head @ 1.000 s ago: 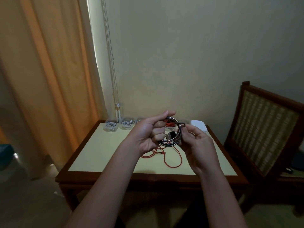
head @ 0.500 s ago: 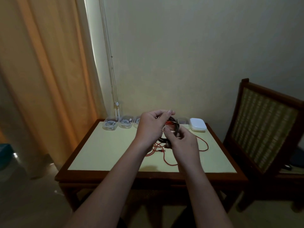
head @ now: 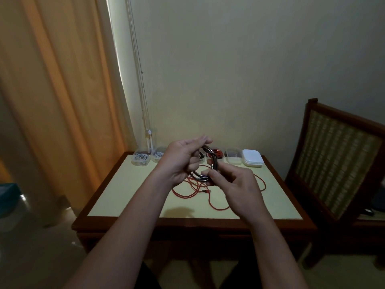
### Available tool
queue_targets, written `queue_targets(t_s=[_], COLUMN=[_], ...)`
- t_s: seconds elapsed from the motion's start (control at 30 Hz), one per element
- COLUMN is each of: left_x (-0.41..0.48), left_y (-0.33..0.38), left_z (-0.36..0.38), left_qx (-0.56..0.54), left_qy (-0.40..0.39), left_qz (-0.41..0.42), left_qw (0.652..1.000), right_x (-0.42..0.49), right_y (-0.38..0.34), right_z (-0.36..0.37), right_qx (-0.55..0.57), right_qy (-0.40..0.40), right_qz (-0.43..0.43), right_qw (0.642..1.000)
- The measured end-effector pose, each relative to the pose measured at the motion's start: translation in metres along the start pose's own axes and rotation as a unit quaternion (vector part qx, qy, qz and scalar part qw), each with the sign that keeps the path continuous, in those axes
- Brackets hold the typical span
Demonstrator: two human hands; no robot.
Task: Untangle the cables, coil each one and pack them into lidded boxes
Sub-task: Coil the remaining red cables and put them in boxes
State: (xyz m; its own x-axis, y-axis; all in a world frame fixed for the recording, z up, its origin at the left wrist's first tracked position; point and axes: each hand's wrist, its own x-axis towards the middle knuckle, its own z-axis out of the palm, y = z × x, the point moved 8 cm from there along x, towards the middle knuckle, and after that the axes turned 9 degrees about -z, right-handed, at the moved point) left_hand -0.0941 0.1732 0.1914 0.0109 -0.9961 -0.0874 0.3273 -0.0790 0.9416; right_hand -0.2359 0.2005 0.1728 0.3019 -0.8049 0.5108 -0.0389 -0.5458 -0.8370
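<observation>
Two hands on the dark cable [head: 214, 161]: left hand [head: 179, 161], fingers curled round its coil; right hand [head: 235, 186] pinching it. Best tuck the end w/o loosening loops.

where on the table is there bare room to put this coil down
The left half of the table is bare, between the clear boxes at the back and the near edge. A smaller patch lies right of the red cable. Crowded: the centre and the back row.

Left hand [head: 179, 161] and right hand [head: 235, 184] held coiled cable [head: 214, 163] above loose cable [head: 179, 196] on tabletop [head: 129, 190]. Boxes [head: 140, 159] lined rear edge, lid stack [head: 252, 158] at right end; chair [head: 333, 163] stood right.
</observation>
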Motion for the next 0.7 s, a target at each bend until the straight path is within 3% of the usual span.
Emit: queue_targets(t_s=[0.1,0.2,0.4,0.5,0.57,0.7], left_x=[0.006,0.019,0.088,0.123,0.149,0.197], left_y=[-0.011,-0.019,-0.065,-0.084,-0.098,-0.121], left_z=[0.006,0.008,-0.007,-0.012,-0.018,-0.041], left_qx=[-0.102,-0.141,-0.197,-0.113,0.003,0.243], left_qy=[-0.045,-0.037,-0.019,0.014,0.039,0.078], left_qz=[-0.068,-0.078,-0.128,-0.136,-0.139,-0.098], left_qw=[0.991,0.986,0.972,0.984,0.99,0.962], right_x=[0.0,0.005,0.043,0.07,0.085,0.109], right_y=[0.002,0.017,0.072,0.126,0.166,0.241], right_z=[-0.005,-0.01,-0.018,-0.038,-0.057,-0.1], right_qx=[0.102,0.158,0.149,0.101,0.065,-0.018], right_qy=[0.028,0.088,0.051,0.082,0.11,0.144], right_qz=[0.013,0.049,0.123,0.191,0.231,0.281], right_qw=[0.994,0.982,0.98,0.973,0.965,0.949])
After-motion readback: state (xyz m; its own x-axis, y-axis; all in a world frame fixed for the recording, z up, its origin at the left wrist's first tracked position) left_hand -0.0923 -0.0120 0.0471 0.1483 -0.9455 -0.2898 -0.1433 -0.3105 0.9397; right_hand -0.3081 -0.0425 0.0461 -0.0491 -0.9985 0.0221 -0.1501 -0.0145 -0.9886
